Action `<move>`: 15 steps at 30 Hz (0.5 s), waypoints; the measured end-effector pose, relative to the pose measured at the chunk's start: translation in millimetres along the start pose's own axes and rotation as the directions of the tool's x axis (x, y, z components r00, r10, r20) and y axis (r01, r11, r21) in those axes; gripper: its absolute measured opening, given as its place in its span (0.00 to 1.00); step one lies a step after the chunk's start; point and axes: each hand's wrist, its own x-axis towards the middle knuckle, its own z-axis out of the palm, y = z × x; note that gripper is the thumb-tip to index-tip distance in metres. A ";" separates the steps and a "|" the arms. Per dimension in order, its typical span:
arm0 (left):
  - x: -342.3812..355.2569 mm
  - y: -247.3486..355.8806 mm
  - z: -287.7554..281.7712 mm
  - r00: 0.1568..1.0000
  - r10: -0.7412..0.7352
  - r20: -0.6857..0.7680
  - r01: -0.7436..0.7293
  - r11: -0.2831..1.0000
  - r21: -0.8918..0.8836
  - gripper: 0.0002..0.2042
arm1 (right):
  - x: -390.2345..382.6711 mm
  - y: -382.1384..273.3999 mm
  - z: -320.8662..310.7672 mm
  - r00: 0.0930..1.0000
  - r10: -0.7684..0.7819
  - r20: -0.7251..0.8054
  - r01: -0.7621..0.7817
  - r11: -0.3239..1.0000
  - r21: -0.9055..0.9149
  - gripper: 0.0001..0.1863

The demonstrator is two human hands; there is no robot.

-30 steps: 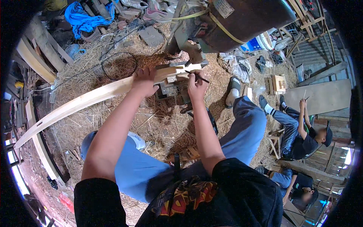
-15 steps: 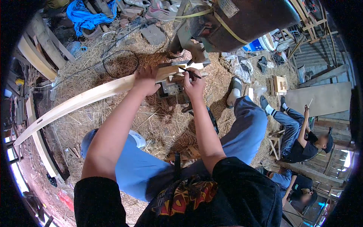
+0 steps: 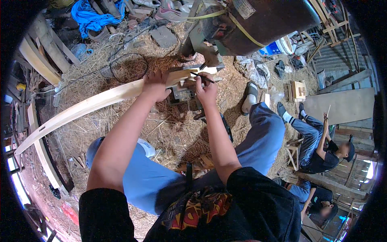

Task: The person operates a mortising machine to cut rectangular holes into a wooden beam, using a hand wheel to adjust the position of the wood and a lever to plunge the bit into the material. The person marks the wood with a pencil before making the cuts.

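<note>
A long pale wooden beam (image 3: 88, 104) runs from the far left up to the metal machine (image 3: 201, 66) in front of me, with a slot cut near its far-left end. My left hand (image 3: 156, 85) grips the beam close to the machine, fingers over its top and thumb on the near side. In my right hand (image 3: 207, 89) is a slim black pen (image 3: 206, 78), pinched between the fingers. Its tip points left, at or just above the beam's end; I cannot tell whether it touches. The fingers partly hide the beam's end there.
A large dark motor housing (image 3: 262, 24) overhangs at the upper right. A black cable (image 3: 129, 56) loops over wood shavings. More curved timbers (image 3: 38, 60) lean at the left. Two people sit at the right, one (image 3: 322, 151) holding a thin stick. A blue tarp (image 3: 94, 18) lies at the back.
My hands and the beam have barely moved; the pen shifts very slightly. The seated person at the right has brought their hands together around the thin stick.
</note>
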 end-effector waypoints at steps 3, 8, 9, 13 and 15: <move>-0.6 7.0 -10.8 1.000 0.003 0.002 -0.003 1.000 -0.011 0.40 | 1.1 2.7 -3.0 0.999 0.054 0.002 -0.054 0.996 0.073 0.06; -2.0 4.1 -9.6 0.999 -0.007 0.039 0.008 1.000 -0.007 0.41 | 0.6 -7.5 -6.4 0.999 0.048 0.014 -0.048 0.999 -0.023 0.06; -2.8 2.6 -7.0 1.000 -0.011 0.026 0.011 1.000 -0.001 0.42 | 0.5 -9.8 -6.6 0.998 0.060 0.019 -0.058 0.996 -0.067 0.07; 0.3 5.6 -16.7 0.996 0.005 0.092 -0.005 1.000 -0.006 0.44 | 1.8 -6.6 -7.8 0.993 0.088 -0.077 -0.087 0.996 0.013 0.07; -0.4 4.5 -12.3 0.997 0.000 0.071 0.001 1.000 -0.013 0.43 | -0.5 -8.2 -6.5 1.000 -0.020 0.015 0.021 0.999 -0.033 0.07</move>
